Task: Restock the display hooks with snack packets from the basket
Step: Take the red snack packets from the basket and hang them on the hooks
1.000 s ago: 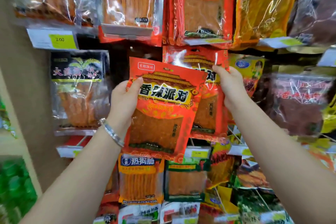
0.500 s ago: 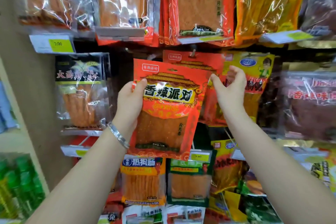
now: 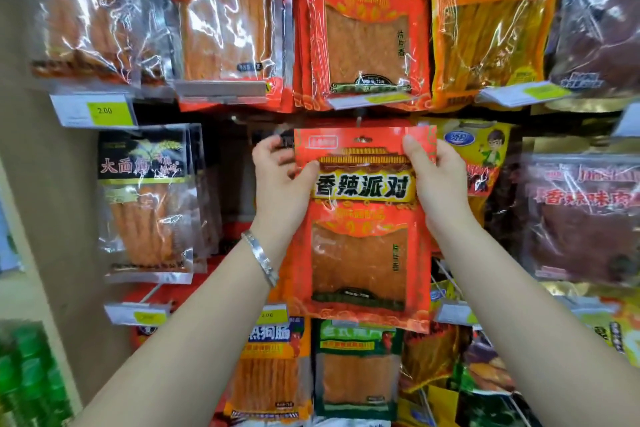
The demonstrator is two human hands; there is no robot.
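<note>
A red snack packet (image 3: pixel 360 253) with a yellow label band and a clear window hangs upright in the middle of the rack. My left hand (image 3: pixel 280 184) grips its upper left edge, thumb on the front. My right hand (image 3: pixel 436 180) pinches its upper right corner. The hang hole at the packet's top sits just under a metal display hook (image 3: pixel 358 120). I cannot tell whether the hook passes through the hole. The basket is out of view.
Packets of the same red kind (image 3: pixel 363 28) hang in the row above. A black-topped packet (image 3: pixel 149 204) hangs to the left, a yellow one (image 3: pixel 485 156) to the right, orange and green ones (image 3: pixel 356 367) below. Price tags (image 3: pixel 93 111) stick out on hook ends.
The packet went from tilted in my left hand to upright and higher, centred under the hook. My right hand left the packets behind and took the packet's top right corner.
</note>
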